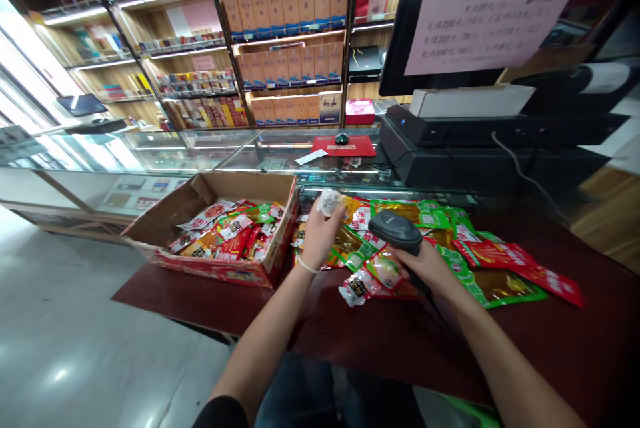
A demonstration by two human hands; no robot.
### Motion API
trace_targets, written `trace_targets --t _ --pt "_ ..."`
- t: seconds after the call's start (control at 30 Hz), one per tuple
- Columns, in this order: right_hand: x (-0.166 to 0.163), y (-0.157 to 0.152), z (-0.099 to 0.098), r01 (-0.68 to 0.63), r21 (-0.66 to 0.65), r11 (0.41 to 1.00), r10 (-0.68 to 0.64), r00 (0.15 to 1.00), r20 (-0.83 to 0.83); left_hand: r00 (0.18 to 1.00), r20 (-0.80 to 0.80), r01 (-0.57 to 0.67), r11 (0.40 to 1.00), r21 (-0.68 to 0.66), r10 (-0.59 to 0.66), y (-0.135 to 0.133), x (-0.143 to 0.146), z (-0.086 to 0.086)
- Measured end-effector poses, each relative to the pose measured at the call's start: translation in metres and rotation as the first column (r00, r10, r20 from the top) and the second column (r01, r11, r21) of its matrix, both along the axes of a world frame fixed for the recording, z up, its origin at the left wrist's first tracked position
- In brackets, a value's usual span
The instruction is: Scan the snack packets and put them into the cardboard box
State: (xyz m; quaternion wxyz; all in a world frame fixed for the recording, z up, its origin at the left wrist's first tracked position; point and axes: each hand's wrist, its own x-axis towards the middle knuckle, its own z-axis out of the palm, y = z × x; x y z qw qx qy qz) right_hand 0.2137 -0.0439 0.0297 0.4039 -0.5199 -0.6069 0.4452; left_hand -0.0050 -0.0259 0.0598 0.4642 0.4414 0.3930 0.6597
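Note:
My left hand is closed on a small clear-wrapped snack packet, lifted just above a spread of snack packets in green, gold and red on the dark red counter. My right hand grips a black handheld barcode scanner, its head turned toward the held packet. A cardboard box full of several more packets stands to the left of my left hand.
A black cash register with a monitor and a pink paper notice stands behind the packets. Glass display counters run left, with a red mouse pad and mouse. Shelves of boxed goods fill the back wall.

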Motion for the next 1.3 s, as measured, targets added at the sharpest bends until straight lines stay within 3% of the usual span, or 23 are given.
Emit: trace_targets --t 0.13,0.23,0.3,0.37,0.43,0.53,0.63,0.73,0.87,0.97,1.03,1.1,1.17,1.3 --pt "-0.011 -0.001 0.01 -0.008 -0.005 1.0 0.008 1.0 -0.018 0.898 -0.399 -0.109 0.972 0.21 0.187 -0.03 -0.048 0.053" --pt "-0.023 -0.002 0.019 -0.007 0.02 1.0 0.007 1.0 -0.009 0.673 -0.635 -0.242 0.924 0.295 0.379 -0.045 -0.11 0.071" --pt "-0.033 -0.001 0.021 -0.015 0.014 1.0 0.015 0.999 -0.028 0.461 -0.76 -0.337 0.883 0.328 0.458 -0.049 -0.154 0.071" --pt "-0.043 0.001 0.02 -0.036 -0.009 0.999 0.035 0.997 -0.064 0.293 -0.842 -0.365 0.867 0.339 0.453 -0.05 -0.191 0.064" --pt "-0.053 0.003 0.017 -0.047 -0.009 0.999 0.046 0.994 -0.101 0.19 -0.909 -0.329 0.896 0.298 0.372 -0.049 -0.218 0.052" --pt "-0.064 0.006 0.016 -0.063 0.015 0.998 0.064 0.992 -0.108 0.132 -0.965 -0.283 0.942 0.182 0.226 -0.048 -0.234 0.037" --pt "-0.068 0.007 0.018 -0.066 0.031 0.997 0.068 0.996 -0.053 0.141 -0.969 -0.283 0.946 0.155 0.201 -0.05 -0.228 0.032" --pt "-0.06 0.01 0.02 -0.043 0.069 0.997 0.045 0.998 -0.033 0.162 -0.941 -0.287 0.926 0.244 0.298 -0.055 -0.207 0.038" --pt "-0.037 0.017 0.021 -0.007 0.1 0.995 0.012 0.999 -0.042 0.299 -0.877 -0.21 0.923 0.323 0.375 -0.06 -0.155 0.05" --pt "-0.018 0.022 0.021 0.017 0.109 0.994 -0.014 1.0 -0.026 0.486 -0.832 -0.062 0.96 0.274 0.269 -0.055 -0.104 0.047" --pt "-0.008 0.024 0.018 0.04 0.087 0.995 -0.037 0.998 -0.044 0.632 -0.768 0.077 0.977 0.197 0.105 -0.042 -0.072 0.034" --pt "0.001 0.025 0.013 0.065 0.051 0.997 -0.06 0.994 -0.096 0.692 -0.719 0.215 0.97 0.116 -0.067 -0.023 -0.045 0.015" --pt "0.008 0.025 0.006 0.096 0.014 0.995 -0.092 0.982 -0.165 0.587 -0.793 0.318 0.947 0.043 -0.161 -0.001 -0.026 -0.009" --pt "0.015 0.024 -0.006 0.114 -0.019 0.993 -0.116 0.979 -0.166 0.198 -0.967 0.449 0.892 -0.054 -0.158 0.031 -0.01 -0.048"
